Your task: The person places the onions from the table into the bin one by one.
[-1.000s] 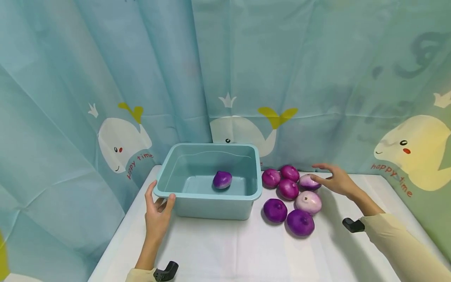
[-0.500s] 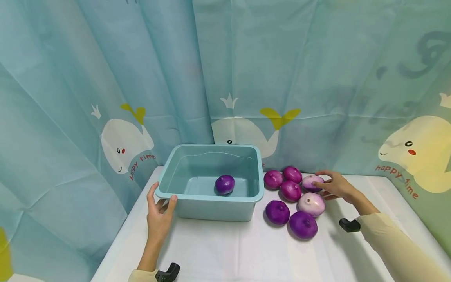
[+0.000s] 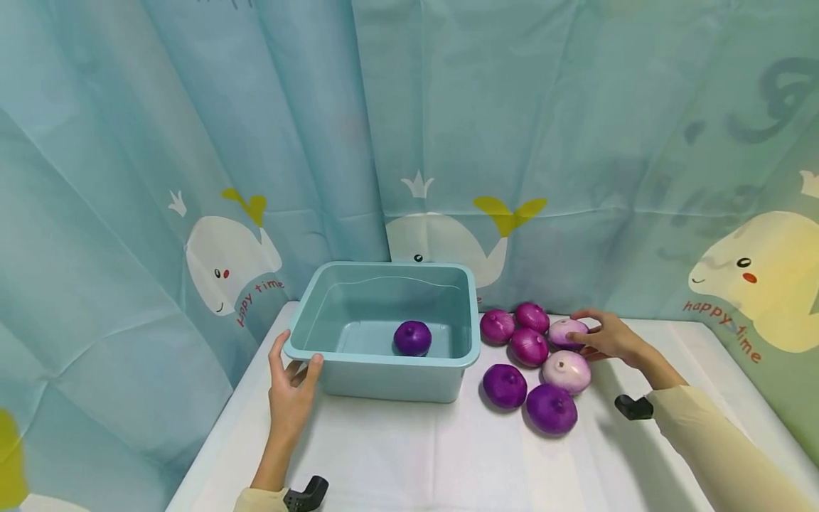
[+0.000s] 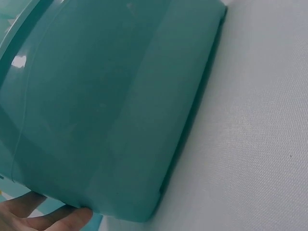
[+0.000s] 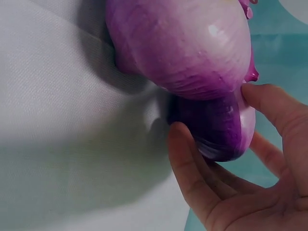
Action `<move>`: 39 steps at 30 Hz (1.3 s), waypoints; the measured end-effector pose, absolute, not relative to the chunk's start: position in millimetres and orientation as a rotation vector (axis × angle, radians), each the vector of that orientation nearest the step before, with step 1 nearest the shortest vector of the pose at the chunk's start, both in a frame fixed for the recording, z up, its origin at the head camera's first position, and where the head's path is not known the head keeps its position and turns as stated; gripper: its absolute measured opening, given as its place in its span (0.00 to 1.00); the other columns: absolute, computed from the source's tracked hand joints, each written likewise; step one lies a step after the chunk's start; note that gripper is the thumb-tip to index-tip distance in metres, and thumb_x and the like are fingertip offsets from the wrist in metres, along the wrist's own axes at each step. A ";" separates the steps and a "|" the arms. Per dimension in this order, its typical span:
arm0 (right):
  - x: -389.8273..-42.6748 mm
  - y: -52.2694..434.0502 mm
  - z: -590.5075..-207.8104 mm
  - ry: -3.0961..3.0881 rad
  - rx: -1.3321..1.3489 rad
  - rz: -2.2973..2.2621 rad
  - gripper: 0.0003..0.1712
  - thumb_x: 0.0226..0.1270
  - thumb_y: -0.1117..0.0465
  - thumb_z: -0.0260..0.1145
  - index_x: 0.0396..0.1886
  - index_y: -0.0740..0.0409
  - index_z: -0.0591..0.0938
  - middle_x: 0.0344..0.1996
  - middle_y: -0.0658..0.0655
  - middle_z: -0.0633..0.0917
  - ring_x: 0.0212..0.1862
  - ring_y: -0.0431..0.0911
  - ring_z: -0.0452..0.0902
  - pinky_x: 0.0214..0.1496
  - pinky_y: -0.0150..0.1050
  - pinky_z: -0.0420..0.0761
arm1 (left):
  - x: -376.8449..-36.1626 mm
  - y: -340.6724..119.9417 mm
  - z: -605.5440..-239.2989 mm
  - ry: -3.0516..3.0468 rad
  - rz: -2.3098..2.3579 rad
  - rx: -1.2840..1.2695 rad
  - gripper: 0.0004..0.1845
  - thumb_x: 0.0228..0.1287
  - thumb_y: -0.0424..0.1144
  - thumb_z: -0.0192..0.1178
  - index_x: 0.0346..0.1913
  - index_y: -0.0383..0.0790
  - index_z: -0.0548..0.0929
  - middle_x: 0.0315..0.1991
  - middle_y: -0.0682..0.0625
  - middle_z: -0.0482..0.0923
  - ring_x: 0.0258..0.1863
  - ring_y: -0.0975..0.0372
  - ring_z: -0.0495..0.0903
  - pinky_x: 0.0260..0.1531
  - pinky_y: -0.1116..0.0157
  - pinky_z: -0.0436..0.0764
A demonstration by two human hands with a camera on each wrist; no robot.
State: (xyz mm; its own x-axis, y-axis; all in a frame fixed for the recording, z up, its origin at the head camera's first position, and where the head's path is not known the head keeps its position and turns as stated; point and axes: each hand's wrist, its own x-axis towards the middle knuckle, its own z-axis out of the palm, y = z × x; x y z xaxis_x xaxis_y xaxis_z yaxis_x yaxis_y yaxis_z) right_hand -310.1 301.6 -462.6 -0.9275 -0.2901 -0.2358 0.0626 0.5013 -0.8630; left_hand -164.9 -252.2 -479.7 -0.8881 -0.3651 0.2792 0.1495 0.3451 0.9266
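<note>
at the left of the white table [image 3: 377, 455], the left hand [image 3: 291, 398] grasps the near left corner of a blue tub [image 3: 390, 380], its thumb at the front and its fingers at the side. inside the tub rests one purple onion [image 3: 412, 338]. right of the tub, three magenta onions [image 3: 529, 347] sit behind two dark purple onions [image 3: 505, 387] and a pale onion [image 3: 566, 372]. just behind that pale one, the right hand [image 3: 609, 336] grasps a white-and-purple onion [image 3: 564, 331] between thumb and fingers.
</note>
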 end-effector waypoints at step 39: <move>-293.3 300.9 -366.5 3.044 -0.802 -1.256 0.36 0.60 0.70 0.77 0.68 0.63 0.74 0.62 0.73 0.74 0.34 0.31 0.83 0.30 0.28 0.79 | -161.6 -250.8 -477.9 -2.183 -1.555 0.174 0.40 0.75 0.42 0.61 0.81 0.57 0.51 0.79 0.36 0.56 0.68 0.37 0.72 0.56 0.41 0.76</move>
